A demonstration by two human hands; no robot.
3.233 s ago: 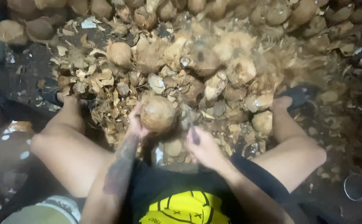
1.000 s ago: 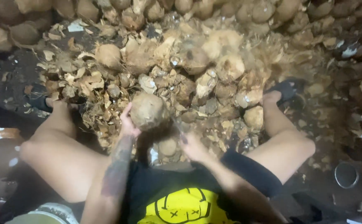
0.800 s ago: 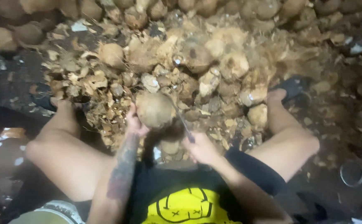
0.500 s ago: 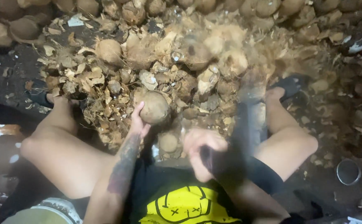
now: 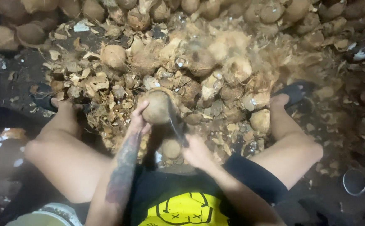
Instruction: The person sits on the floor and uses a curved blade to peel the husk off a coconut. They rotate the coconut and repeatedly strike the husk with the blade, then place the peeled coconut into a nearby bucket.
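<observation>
My left hand (image 5: 138, 120) grips a round brown coconut (image 5: 156, 107) from its left side, holding it up between my knees. My right hand (image 5: 197, 151) is closed on the handle of a dark blade (image 5: 175, 121), whose edge lies against the coconut's right side. I sit with bare legs spread, wearing black shorts and a yellow shirt. A second small coconut (image 5: 171, 148) lies on the ground just below my hands.
A heap of coconuts and torn husk pieces (image 5: 216, 71) fills the ground ahead. More whole coconuts (image 5: 29, 32) line the far left. My feet in dark sandals (image 5: 294, 92) rest at each side. A round metal lid (image 5: 354, 181) lies at the lower right.
My right hand had swung the blade up and back in a blur, and it has now come down against the right side of the coconut. The left hand keeps hold of the coconut.
</observation>
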